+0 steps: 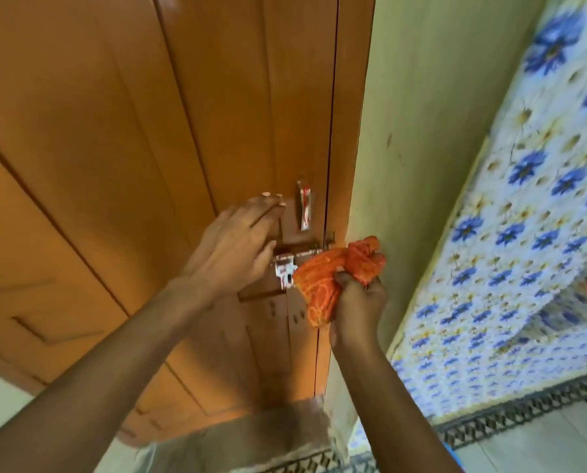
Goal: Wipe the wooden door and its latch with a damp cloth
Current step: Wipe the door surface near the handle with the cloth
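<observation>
The brown wooden door (121,138) fills the left and middle of the view. Its shiny metal latch (285,268) sits near the door's right edge, with a metal handle plate (305,206) just above. My left hand (237,247) lies flat on the door just left of the latch, fingers stretched upward and holding nothing. My right hand (358,302) grips a bunched orange patterned cloth (333,271), which presses against the right end of the latch at the door's edge.
A pale green wall (422,131) stands right of the door frame. Blue-flower wall tiles (524,233) cover the far right, with a dark patterned border (524,407) below. A stone threshold (251,435) lies at the door's foot.
</observation>
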`<control>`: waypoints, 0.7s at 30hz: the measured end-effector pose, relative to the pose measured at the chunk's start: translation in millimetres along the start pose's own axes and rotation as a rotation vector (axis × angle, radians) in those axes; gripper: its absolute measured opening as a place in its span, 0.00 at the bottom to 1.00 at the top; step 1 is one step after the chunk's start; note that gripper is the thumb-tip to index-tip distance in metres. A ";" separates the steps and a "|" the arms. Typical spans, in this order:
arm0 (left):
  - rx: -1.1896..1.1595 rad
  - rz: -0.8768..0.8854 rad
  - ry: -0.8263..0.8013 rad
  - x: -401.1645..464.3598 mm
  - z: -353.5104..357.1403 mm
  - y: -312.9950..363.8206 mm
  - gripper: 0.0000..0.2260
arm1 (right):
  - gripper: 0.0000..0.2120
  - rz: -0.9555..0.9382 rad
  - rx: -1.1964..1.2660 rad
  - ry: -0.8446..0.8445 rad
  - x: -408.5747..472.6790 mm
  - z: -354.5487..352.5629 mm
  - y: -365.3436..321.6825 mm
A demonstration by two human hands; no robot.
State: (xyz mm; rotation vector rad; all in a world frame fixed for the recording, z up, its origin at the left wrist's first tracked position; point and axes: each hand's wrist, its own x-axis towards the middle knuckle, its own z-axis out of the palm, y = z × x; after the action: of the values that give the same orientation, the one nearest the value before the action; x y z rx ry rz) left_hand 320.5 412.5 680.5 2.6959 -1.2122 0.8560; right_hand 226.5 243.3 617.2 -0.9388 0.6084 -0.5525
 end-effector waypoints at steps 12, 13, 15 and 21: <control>0.573 0.229 0.113 61.8 32.3 -128.8 0.32 | 0.23 -0.662 -0.425 0.145 78.7 125.3 8.6; 0.602 0.247 0.137 62.4 37.3 -133.7 0.32 | 0.25 -0.697 -0.452 0.146 77.6 133.8 17.0; 0.650 0.273 0.190 63.1 44.1 -137.0 0.32 | 0.27 -0.781 -0.535 0.114 74.9 142.9 38.4; 0.639 0.315 0.269 63.2 52.3 -141.5 0.32 | 0.32 -0.803 -0.540 0.185 78.3 129.0 68.9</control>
State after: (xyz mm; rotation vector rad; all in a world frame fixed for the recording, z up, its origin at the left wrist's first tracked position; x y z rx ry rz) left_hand 478.5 453.0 691.8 2.6984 -1.5222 1.8618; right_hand 382.3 296.9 597.7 -1.6732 0.5388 -1.2364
